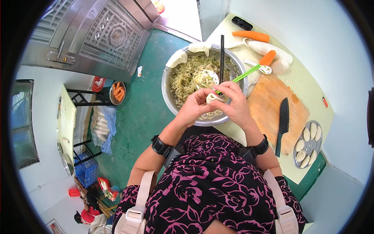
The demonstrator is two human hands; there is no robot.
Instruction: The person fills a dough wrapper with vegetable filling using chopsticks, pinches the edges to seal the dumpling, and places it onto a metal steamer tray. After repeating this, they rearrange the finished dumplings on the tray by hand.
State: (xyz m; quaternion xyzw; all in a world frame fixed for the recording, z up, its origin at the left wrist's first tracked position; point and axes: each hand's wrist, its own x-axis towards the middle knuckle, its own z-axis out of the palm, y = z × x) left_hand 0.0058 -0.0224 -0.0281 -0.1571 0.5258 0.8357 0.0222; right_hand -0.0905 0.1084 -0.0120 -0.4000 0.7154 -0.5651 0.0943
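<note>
Over a large metal bowl [166, 91] of shredded filling [185, 74], both hands pinch a small white dumpling [214, 98] with a folded edge. My left hand [193, 104] has its fingers closed on the near left side of it. My right hand [235, 103] grips it from the right, thumb and fingertips together. Green chopsticks [246, 73] slant across the bowl's right rim, their lower ends reaching behind my right fingers. A black stick [222, 54] stands in the filling. Pale dough pieces [177, 59] hang over the bowl's far rim.
To the right are a wooden cutting board [269, 113], a black knife [283, 121] and a round metal tray [310, 146] with several dumplings. Carrots [252, 36] and white radish [272, 50] lie beyond. A metal door [113, 35] is far left; a person [90, 212] is lower left.
</note>
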